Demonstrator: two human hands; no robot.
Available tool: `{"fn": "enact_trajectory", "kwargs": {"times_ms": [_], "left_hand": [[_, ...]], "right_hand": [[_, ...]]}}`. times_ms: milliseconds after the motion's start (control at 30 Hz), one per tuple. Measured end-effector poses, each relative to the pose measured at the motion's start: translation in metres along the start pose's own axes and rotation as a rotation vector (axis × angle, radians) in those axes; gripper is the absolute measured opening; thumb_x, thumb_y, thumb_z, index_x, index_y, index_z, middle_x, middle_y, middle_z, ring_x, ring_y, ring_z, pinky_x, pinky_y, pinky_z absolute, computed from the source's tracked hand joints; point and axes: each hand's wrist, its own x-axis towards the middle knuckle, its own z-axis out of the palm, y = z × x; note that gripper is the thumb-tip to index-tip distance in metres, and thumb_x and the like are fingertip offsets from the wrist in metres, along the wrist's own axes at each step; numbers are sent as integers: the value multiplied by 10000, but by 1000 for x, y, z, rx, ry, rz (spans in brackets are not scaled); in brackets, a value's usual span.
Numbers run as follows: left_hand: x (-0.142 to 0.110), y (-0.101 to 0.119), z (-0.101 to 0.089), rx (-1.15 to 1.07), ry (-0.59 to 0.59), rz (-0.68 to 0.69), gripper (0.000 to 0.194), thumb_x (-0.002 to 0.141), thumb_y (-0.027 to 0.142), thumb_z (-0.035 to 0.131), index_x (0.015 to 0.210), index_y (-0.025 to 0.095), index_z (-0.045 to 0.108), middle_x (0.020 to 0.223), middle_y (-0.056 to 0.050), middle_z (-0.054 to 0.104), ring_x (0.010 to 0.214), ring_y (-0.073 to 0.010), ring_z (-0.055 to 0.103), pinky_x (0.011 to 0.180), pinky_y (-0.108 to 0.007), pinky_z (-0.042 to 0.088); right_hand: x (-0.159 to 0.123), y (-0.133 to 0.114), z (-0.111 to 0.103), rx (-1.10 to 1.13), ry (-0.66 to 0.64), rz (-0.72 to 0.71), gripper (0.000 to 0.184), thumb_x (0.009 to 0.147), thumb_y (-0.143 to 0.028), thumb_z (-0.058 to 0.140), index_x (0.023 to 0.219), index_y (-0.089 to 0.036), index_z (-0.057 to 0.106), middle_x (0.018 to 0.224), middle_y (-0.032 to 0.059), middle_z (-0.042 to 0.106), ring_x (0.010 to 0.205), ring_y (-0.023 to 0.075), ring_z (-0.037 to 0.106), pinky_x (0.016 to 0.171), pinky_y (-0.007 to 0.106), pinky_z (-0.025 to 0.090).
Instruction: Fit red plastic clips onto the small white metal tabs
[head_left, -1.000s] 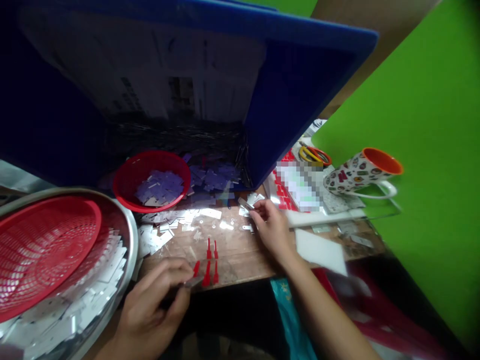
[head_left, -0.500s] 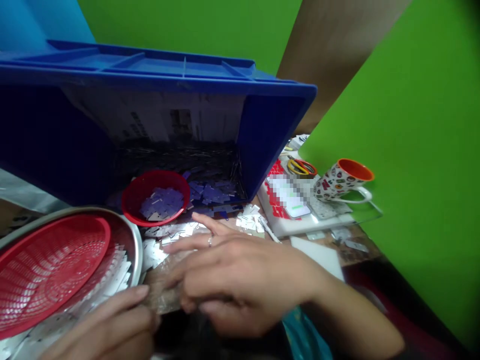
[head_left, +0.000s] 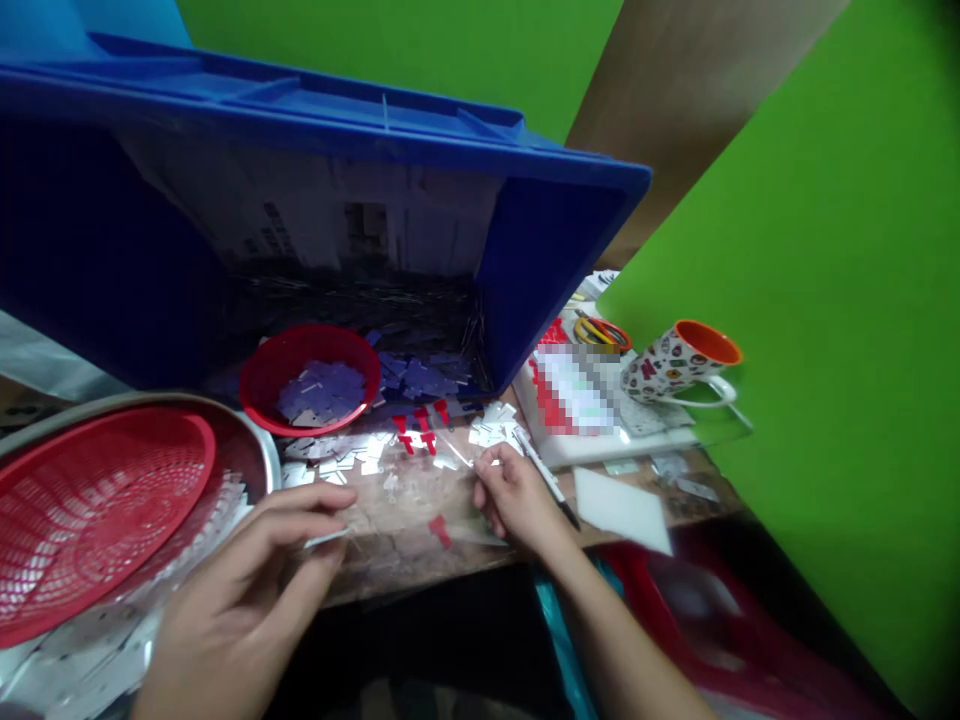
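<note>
My left hand [head_left: 251, 580] is raised over the table's front left, with a thin, flat metal piece [head_left: 328, 537] between its thumb and fingers. My right hand [head_left: 514, 500] has its fingers pinched together near the pen. A thin bright strip reaches its fingertips; whether they hold it I cannot tell. Between the hands, a small red T-shaped piece [head_left: 439, 532] rests on the wooden table [head_left: 375, 575], among what looks like clear plastic. Several similar red pieces [head_left: 421, 416] form a group farther back. Loose metal plates [head_left: 341, 455] are scattered left of them.
A blue crate [head_left: 555, 260] lies on its side behind, with a red bowl [head_left: 255, 400] of plates at its opening. A red basket [head_left: 112, 520] sits in a metal basin [head_left: 274, 460] at left. Pen [head_left: 546, 470], white pad [head_left: 622, 505], scissors [head_left: 600, 333] and mug [head_left: 675, 365] are at right.
My right hand has drawn back to the right from the middle, uncovering the red pieces. My left hand has come up into fuller view with a metal piece showing in its fingers.
</note>
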Motion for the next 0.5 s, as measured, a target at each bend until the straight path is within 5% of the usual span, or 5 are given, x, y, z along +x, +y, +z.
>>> {"fn": "enact_trajectory", "kwargs": {"times_ms": [233, 367, 500], "left_hand": [[16, -29, 46, -410, -344, -374, 169, 839, 381, 628, 814, 214, 614, 1070, -56, 714, 1048, -235, 639, 938, -356, 475], [25, -44, 64, -594, -280, -517, 176, 810, 344, 675, 867, 181, 642, 1080, -87, 708, 1100, -254, 621, 937, -375, 487], [35, -49, 75, -675, -244, -584, 168, 792, 336, 695, 811, 174, 656, 997, -73, 733, 1077, -241, 635, 930, -357, 487]], "right_hand": [[-26, 34, 9, -658, 195, -168, 164, 919, -327, 414, 832, -216, 499, 675, 27, 638, 618, 213, 629, 594, 287, 408], [-28, 25, 4, -808, 141, -125, 160, 933, -306, 434, 931, -197, 552, 712, 35, 655, 644, 213, 627, 615, 295, 417], [-16, 3, 5, -1017, 230, -302, 228, 898, -225, 499, 1104, -155, 567, 1013, 134, 630, 890, 269, 602, 766, 373, 448]]}}
